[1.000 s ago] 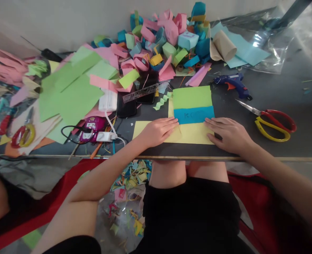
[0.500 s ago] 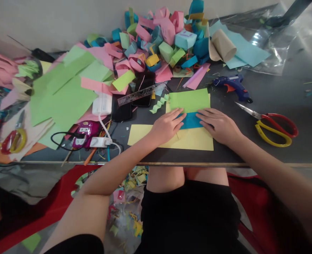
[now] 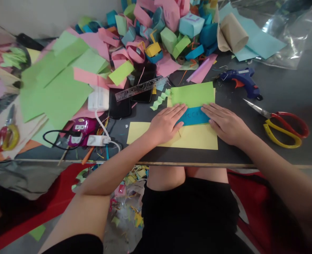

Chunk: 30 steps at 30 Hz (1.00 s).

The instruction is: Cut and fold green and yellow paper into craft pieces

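The left hand (image 3: 166, 123) and right hand (image 3: 226, 123) now rest slightly farther apart than half a second ago, so dark lettering shows again on the blue paper strip (image 3: 194, 115). The strip lies along the near edge of the lime-green paper (image 3: 193, 94), over yellow paper (image 3: 198, 137) on the surface (image 3: 177, 155). Each grip is flattened, fingers extended over one end, clasping nothing; this suggests smoothing or aligning the strip.

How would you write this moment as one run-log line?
left hand: on blue strip, left end; right hand: on right end; yellow paper: beneath; green paper: beyond strip
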Each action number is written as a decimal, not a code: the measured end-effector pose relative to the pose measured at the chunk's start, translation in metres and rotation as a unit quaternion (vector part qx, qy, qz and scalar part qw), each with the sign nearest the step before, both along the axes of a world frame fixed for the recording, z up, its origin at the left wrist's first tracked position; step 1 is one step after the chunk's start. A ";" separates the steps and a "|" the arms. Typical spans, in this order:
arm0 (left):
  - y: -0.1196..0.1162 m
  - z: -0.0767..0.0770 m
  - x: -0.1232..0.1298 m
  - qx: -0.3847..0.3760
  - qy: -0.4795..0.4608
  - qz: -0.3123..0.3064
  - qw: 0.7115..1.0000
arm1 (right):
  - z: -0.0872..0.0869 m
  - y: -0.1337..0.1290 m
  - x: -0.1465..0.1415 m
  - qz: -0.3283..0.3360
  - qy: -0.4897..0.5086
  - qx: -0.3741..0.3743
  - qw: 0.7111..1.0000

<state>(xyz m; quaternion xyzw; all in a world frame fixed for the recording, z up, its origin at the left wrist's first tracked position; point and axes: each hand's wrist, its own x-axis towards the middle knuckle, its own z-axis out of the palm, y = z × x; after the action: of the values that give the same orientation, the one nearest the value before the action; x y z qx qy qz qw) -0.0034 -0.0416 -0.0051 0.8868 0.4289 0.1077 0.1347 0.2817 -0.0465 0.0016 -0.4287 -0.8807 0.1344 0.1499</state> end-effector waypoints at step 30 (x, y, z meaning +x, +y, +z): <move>0.007 -0.010 -0.007 0.006 0.038 -0.019 0.999 | 0.006 -0.005 0.003 0.027 -0.006 0.056 0.998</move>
<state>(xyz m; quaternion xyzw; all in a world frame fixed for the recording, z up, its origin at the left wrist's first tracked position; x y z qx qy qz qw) -0.0108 -0.0346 -0.0150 0.8991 0.4160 0.0738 0.1147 0.2850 -0.0515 0.0074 -0.3966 -0.8990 0.0862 0.1647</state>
